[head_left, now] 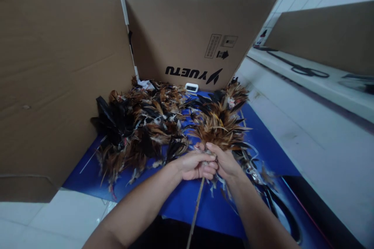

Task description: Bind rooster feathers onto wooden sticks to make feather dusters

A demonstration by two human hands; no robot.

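Hands, left (195, 165) and right (223, 160), clasp feather bunch (219, 126) on stick (196, 210).

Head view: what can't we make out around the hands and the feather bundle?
- Where the feather bundle meets the stick: covered by the left hand and right hand.
- Stick's lower end: cut off by the bottom edge.
- Small white device by the cardboard wall: display too small to read.
- Blue sheet under the feather pile: hidden by feathers.
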